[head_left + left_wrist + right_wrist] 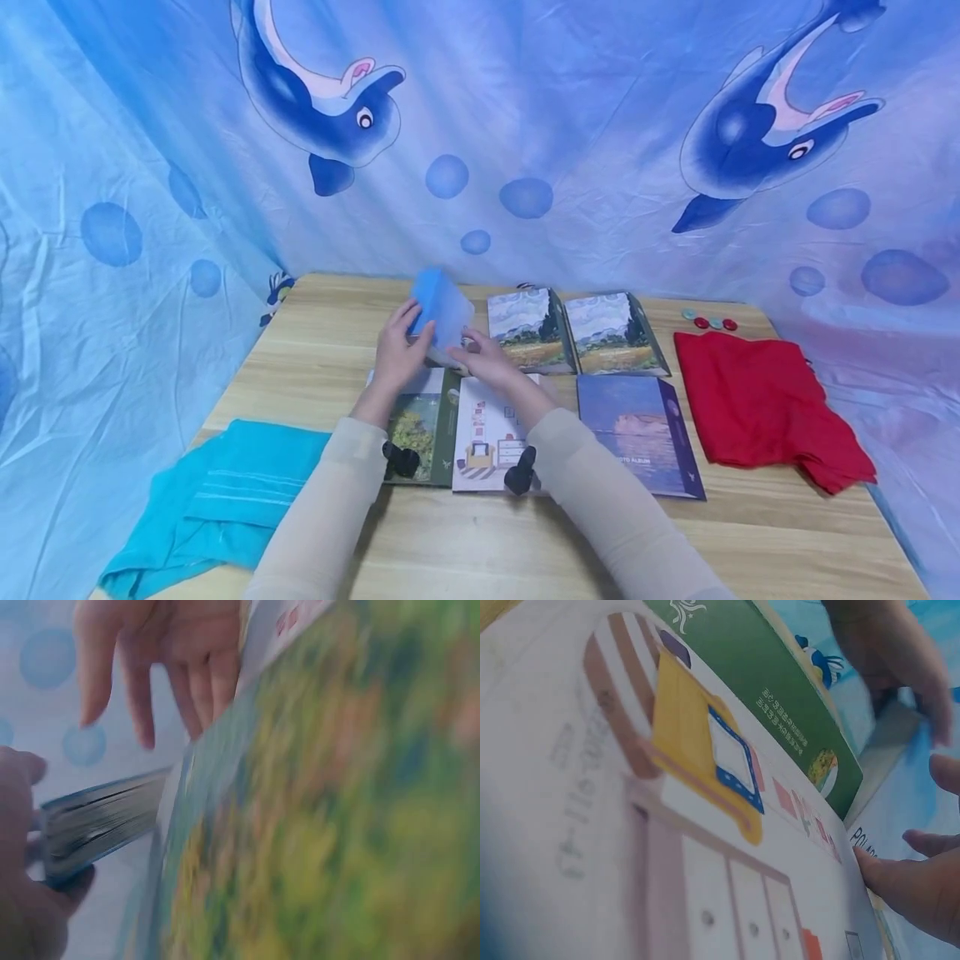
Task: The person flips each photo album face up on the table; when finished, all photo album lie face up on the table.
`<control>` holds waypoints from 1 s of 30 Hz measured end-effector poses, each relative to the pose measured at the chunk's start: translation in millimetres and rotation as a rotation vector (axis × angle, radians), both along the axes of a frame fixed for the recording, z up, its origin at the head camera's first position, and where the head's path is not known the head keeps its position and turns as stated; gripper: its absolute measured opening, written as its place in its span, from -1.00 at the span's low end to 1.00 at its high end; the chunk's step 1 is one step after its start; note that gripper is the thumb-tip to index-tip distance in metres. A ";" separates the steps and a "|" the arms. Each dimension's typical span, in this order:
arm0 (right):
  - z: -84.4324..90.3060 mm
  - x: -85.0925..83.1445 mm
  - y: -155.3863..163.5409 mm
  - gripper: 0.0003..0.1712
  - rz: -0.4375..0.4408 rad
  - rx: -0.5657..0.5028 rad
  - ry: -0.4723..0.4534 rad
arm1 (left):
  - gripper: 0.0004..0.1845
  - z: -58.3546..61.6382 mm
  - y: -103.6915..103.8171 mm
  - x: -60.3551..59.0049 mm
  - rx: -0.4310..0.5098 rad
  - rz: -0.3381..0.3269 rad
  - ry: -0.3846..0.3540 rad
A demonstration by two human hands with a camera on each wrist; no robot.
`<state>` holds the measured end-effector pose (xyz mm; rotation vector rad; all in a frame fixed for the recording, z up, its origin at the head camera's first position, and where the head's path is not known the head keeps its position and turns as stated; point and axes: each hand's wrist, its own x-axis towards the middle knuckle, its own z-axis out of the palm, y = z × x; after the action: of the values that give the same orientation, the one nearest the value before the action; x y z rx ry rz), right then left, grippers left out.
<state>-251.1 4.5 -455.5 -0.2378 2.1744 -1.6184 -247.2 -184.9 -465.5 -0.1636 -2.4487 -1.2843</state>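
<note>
Item 1. Two albums flat on the wooden table (480,542), directly beneath the wrists: a white-covered photo album with a cartoon dresser print (491,437) under the right forearm, and a green-spined album with a yellow-flower painting cover (416,429) under the left. Both lie closed and touch along their inner edges.

Item 2. Left hand (397,354), fingers and thumb wrapped round the near-left edge of a translucent blue plastic album (441,315), which is lifted clear of the table and tilted, just beyond both hands. The left wrist view shows its page edges pinched between thumb and fingers.

Item 3. Right hand (487,358), fingers loosely spread and touching the blue album's lower right corner; it supports rather than grips.

Handling note: my judgement is that the lift goes best with the right hand steadying the underside, the left keeping the pages closed, and the album held level, so that no loose leaves slide out.

Item 4. To the right of the hands: a dusk-blue album (641,433), then a folded red cloth (765,408).

Item 5. To the left, near the elbow: a teal towel (217,492).

Item 6. Beyond the right hand: two landscape-cover albums (577,332).
</note>
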 end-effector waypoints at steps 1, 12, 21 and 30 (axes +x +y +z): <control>-0.4 0.0 0.9 -0.22 -0.002 0.014 0.001 | -0.42 -1.8 -3.9 -1.3 -0.011 0.011 -0.050; -5.3 -7.2 20.0 -0.27 -0.114 -0.031 0.060 | -0.37 -4.8 -13.9 -3.3 -0.027 -0.007 -0.265; -7.1 -4.2 44.1 -0.34 -0.219 -0.049 0.147 | -0.43 -1.6 15.9 -0.7 -0.003 -0.056 -0.137; 1.0 -6.0 77.5 -0.39 -0.345 -0.044 0.235 | -0.45 -3.3 50.3 1.2 0.030 -0.159 -0.137</control>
<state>-257.1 82.0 -454.5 -0.0690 2.4660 -1.9079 -246.0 -134.6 -468.8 -0.2762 -2.5734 -1.4422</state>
